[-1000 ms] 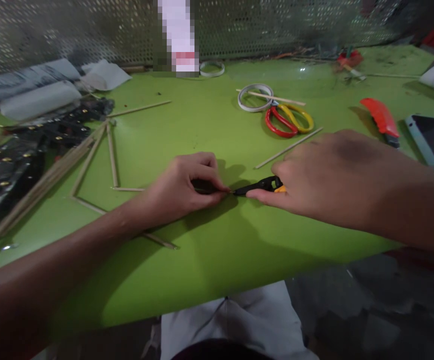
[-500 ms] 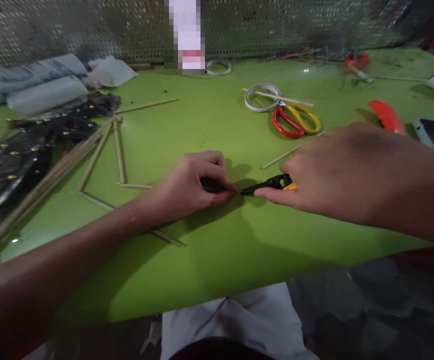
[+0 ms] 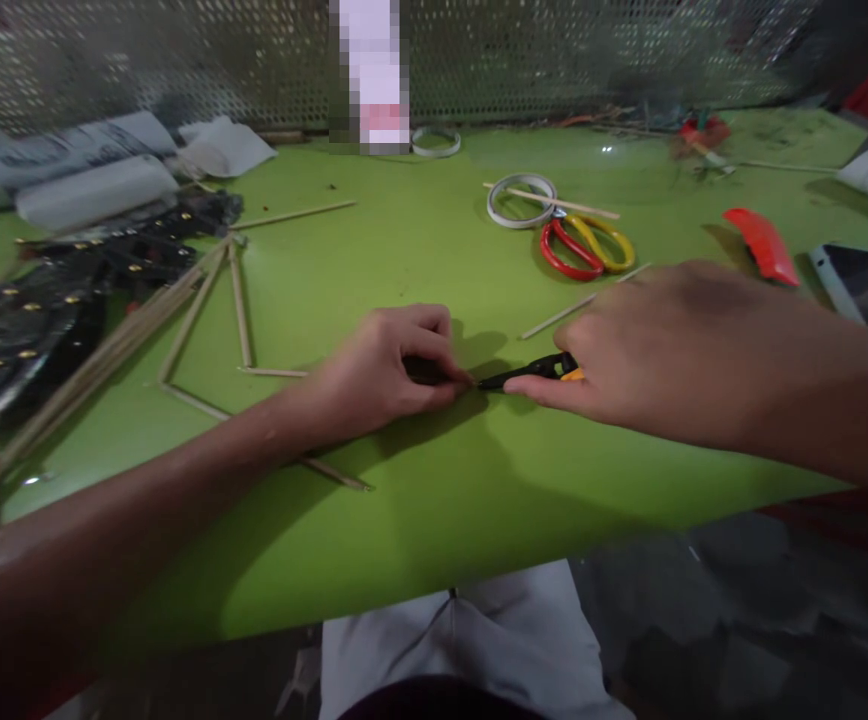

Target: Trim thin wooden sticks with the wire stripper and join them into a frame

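Observation:
My right hand is closed around black pliers with a bit of orange on the handle. The pliers' narrow jaws point left and meet the fingertips of my left hand. Thumb and forefinger of that hand are pinched together on something too small to make out, right at the jaw tips. Under and beside my left forearm lies a zigzag of thin jointed sticks, partly hidden by the arm. Another thin stick lies just beyond the pliers, its far end close to my right hand.
Scissors with red and yellow handles lie by a tape roll on the green table. To the right are a red curved object and a phone. Bundled sticks, black strips with gold studs and white rolls fill the left.
The view has shifted slightly, so the things on the right appear a little further left. Both hands keep almost the same pose, with the pliers still at the left fingertips.

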`<state>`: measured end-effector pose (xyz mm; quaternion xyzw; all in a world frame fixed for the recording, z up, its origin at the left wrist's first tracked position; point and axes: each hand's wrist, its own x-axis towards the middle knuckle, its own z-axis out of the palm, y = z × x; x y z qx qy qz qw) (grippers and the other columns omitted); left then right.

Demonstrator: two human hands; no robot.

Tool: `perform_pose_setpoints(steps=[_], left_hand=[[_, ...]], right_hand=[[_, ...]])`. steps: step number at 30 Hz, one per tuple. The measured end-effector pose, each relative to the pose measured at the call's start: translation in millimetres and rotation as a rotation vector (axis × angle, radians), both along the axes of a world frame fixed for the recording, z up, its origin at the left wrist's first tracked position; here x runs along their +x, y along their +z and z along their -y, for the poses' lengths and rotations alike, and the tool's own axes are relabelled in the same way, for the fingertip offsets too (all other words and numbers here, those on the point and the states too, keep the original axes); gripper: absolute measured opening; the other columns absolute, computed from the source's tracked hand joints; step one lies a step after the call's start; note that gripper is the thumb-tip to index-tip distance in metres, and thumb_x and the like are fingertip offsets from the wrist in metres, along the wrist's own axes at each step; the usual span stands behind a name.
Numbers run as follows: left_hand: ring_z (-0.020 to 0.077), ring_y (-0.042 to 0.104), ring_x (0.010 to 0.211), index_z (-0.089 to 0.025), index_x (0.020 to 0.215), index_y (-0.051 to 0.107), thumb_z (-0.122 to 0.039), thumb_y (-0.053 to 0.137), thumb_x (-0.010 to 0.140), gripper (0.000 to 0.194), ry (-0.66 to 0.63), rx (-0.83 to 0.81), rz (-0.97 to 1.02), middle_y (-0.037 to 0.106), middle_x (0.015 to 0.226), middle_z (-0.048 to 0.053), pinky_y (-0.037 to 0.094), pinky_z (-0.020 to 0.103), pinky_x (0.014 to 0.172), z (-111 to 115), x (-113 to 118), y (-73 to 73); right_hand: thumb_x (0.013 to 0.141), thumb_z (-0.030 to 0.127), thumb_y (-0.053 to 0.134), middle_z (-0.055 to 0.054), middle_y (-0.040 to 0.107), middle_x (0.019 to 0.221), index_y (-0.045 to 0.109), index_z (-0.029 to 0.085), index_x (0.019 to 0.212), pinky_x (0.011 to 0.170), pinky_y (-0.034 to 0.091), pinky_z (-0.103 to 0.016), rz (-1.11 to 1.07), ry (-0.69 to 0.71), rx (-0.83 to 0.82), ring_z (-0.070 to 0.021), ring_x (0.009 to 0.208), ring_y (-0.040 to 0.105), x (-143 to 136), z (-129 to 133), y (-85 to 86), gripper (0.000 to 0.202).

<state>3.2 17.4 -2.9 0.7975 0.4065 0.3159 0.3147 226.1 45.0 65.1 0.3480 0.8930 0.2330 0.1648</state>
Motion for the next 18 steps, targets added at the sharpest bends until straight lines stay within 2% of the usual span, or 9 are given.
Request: perform_pose_setpoints(steps=[4,13,18], left_hand=[[0.0096,0.054,0.064,-0.015,0.073,0.074,-0.013,0.069,0.078,0.007,0.001,-0.008,0.01,0.058,0.073,0.001,0.038,0.021,0.056,-0.1,-0.1,0.6],[0.0082,0.054,0.063,-0.016,0.075,0.074,-0.012,0.069,0.078,0.008,0.019,-0.006,-0.019,0.058,0.072,0.0,0.038,0.02,0.056,1.4,0.5,3.2],[0.0084,0.053,0.063,-0.017,0.075,0.074,-0.015,0.068,0.079,0.007,0.029,-0.004,-0.032,0.057,0.071,0.0,0.037,0.02,0.056,1.7,0.8,4.1]], right_hand=[[0.087,0.072,0.034,-0.004,0.047,0.044,0.06,0.021,0.052,0.048,0.017,-0.03,-0.03,0.039,0.042,-0.0175,0.042,0.044,4.0,0.8,-4.3,0.066],[0.085,0.074,0.034,-0.002,0.04,0.04,0.061,0.021,0.052,0.049,0.018,-0.029,-0.088,-0.025,-0.034,-0.0133,0.04,0.033,4.5,-2.0,-4.6,0.068],[0.083,0.077,0.031,-0.002,0.041,0.042,0.065,0.021,0.057,0.051,0.022,-0.03,-0.085,-0.088,-0.086,-0.0134,0.042,0.034,2.7,-3.0,-3.0,0.07]])
